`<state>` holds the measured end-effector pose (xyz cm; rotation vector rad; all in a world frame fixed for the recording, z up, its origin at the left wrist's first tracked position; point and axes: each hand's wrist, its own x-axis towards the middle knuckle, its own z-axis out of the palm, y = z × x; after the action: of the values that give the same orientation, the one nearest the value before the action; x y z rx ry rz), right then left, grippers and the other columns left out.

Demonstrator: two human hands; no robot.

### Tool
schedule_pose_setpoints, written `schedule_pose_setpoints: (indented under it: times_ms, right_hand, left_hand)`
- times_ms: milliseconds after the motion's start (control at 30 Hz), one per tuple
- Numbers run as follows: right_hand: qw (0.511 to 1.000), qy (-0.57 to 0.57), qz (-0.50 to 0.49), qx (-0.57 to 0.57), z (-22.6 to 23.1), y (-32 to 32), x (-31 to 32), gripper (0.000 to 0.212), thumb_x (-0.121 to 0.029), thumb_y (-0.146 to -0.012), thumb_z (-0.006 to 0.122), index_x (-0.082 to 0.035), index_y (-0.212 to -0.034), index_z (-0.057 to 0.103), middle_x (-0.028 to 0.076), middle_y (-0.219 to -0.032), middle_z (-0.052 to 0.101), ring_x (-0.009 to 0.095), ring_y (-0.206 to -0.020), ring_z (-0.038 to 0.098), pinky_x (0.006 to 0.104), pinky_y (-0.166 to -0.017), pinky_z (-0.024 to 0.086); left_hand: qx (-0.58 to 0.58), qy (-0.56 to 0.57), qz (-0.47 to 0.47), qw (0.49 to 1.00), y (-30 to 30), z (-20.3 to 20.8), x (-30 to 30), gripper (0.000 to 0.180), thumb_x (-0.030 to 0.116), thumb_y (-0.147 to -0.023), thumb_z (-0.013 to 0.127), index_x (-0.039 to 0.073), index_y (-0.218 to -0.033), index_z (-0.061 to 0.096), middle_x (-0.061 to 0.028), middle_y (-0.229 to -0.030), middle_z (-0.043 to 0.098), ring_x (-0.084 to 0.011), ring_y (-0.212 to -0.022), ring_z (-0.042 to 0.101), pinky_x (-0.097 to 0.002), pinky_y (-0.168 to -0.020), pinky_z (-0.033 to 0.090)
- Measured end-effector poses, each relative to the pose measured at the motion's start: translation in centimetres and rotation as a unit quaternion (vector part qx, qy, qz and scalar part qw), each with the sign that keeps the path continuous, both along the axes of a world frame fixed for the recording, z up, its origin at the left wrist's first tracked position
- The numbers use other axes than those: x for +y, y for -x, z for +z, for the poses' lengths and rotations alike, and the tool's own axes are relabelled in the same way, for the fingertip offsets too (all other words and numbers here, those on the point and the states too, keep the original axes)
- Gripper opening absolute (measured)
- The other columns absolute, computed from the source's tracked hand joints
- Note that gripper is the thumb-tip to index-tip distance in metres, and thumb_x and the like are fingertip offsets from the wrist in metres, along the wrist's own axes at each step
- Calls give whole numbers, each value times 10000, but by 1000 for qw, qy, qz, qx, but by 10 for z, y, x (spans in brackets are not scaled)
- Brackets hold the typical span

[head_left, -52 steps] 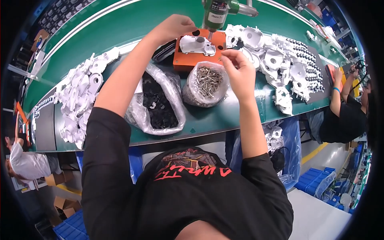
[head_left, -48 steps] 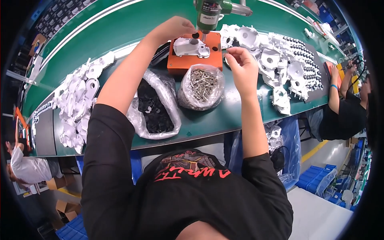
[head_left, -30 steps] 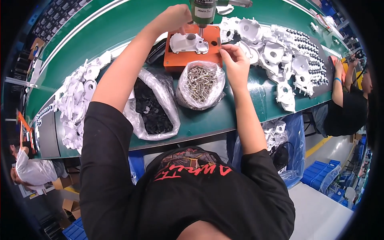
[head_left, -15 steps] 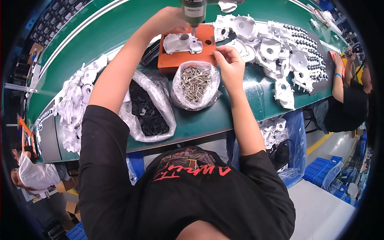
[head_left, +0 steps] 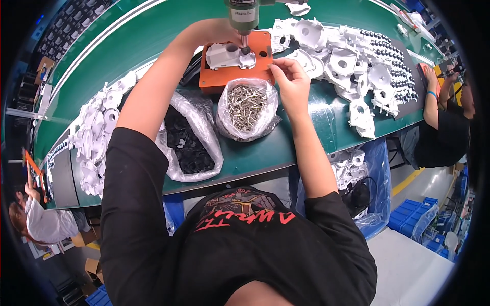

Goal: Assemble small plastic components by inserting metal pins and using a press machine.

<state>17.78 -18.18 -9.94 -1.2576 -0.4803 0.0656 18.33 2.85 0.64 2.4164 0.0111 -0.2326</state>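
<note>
Left hand (head_left: 212, 31) grips the screwdriver (head_left: 244, 15) over the white part (head_left: 229, 55) top centre; right hand (head_left: 288, 76) pinches, probably a screw; tip could slip if part shifts

Bright even overhead light, soft short shadows, mild glare on the clear plastic bags (head_left: 247, 109), sharp centre, strong fisheye bending toward a black rim, edges slightly soft.

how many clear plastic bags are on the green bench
2: one bag of screws in front of the orange block, one bag of black parts to its left. None look hidden.
</note>
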Motion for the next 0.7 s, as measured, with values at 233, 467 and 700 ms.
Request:
schedule_pose_setpoints:
  times_ms: [233,467,700]
  right_hand:
    - [1000,0,-1,-2,0,-2,-1,126,-32,-836,621,6,-954,602,50,-837,636,83,-717,599,218,-610,506]
    - [1000,6,18,18,0,0,-1,142,-11,-837,616,23,-972,592,73,-892,647,117,-814,618,233,-711,487]
    - [991,123,-6,-59,27,-18,10,169,-33,-826,630,27,-976,581,96,-891,667,126,-834,631,233,-769,485]
  left_hand:
    - [50,-31,-31,998,-8,4,6,172,194,-693,713,107,-836,675,2,-689,598,-111,-665,558,-278,-556,437]
    - [-66,-42,-42,996,-8,-17,16,191,191,-715,683,73,-864,664,-44,-791,654,-160,-746,601,-300,-682,452]
    - [-152,-183,78,968,63,-22,-13,428,242,-780,584,-18,-1112,511,-235,-1023,602,-351,-963,592,-419,-843,458]
